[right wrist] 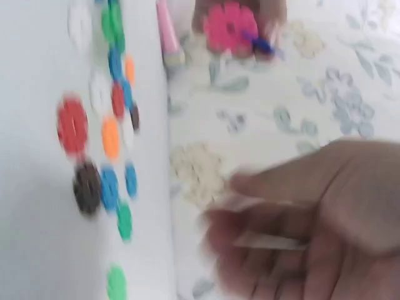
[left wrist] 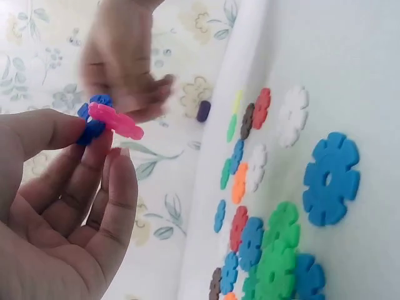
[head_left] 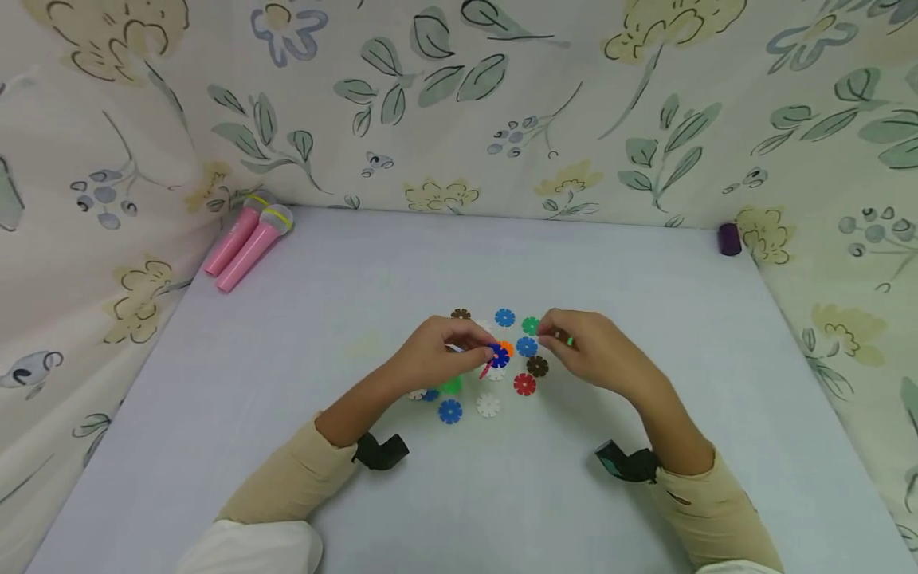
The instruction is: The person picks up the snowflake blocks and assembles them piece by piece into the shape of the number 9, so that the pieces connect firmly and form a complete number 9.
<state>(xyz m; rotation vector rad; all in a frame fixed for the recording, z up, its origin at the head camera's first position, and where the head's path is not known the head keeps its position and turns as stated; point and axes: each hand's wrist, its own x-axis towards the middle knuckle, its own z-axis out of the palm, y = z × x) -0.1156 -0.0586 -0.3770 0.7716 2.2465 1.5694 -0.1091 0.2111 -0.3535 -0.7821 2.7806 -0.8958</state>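
Dark-blue disc (head_left: 500, 355) with the pink disc (left wrist: 117, 121) crosswise on it: just below and right of centre in the head view, held up over the table (head_left: 323, 271). Both small, thin, notched round the rim like flat flowers. Pink has a centre hole in the right wrist view. They look slotted edge to edge; can't tell how deep.

Your left hand (head_left: 441, 351) pinches the blue one between thumb and forefinger, other fingers loosely bent. Your right hand (head_left: 595, 351) is just right of it, apart from the pair: fingers slack, gap under the thumb, no piece I can make out, though it's blurred.

My read: joining step, first pair looks made. Next move calls for another disc in the right hand, notch lined up with a free notch, left pinch steady.

Around, lower middle: loose discs, e.g. red disc (head_left: 525, 384), brown disc (head_left: 537, 366), white disc (head_left: 489, 404). Upper left: pink microphones (head_left: 254, 249). Upper right: purple cylinder (head_left: 729, 239).
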